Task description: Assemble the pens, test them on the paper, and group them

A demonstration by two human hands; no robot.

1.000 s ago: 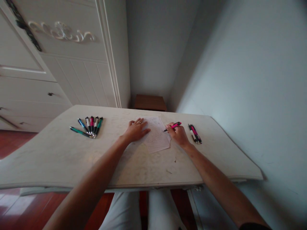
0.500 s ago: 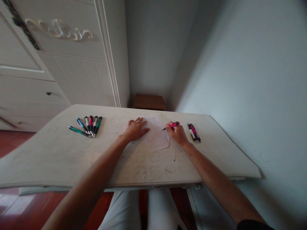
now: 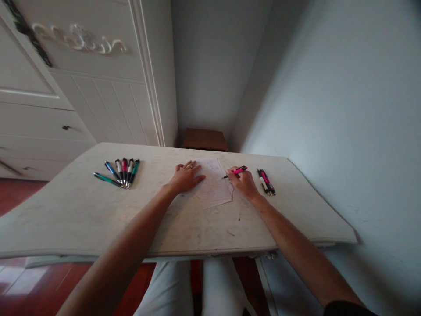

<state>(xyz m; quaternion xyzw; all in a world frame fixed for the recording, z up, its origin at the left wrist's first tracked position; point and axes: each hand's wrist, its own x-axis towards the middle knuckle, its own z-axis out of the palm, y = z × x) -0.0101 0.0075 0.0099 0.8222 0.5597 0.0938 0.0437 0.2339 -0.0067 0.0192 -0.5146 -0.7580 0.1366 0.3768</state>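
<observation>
A sheet of paper (image 3: 213,186) covered with small handwriting lies on the pale table (image 3: 92,219), and at least one more sheet peeks out beneath its right edge. My left hand (image 3: 187,176) rests flat on the paper's left side, fingers spread, a ring on one finger. At the right edge of the sheet my right hand (image 3: 242,182) grips a pink pen (image 3: 239,170) with black ends. Its dark tip points left and down at the written area; whether it touches the paper I cannot tell.
Several pens (image 3: 124,171) in green, blue, white and pink fan out on the left. To the right, pink and white pens (image 3: 266,181) lie side by side. A white cabinet (image 3: 105,101) stands behind left, a brown wooden piece (image 3: 205,139) beyond the table, a wall (image 3: 345,131) at right.
Both hands hold nearly the same positions. The pen's tip has shifted very slightly to the left. The whole view has moved a touch.
</observation>
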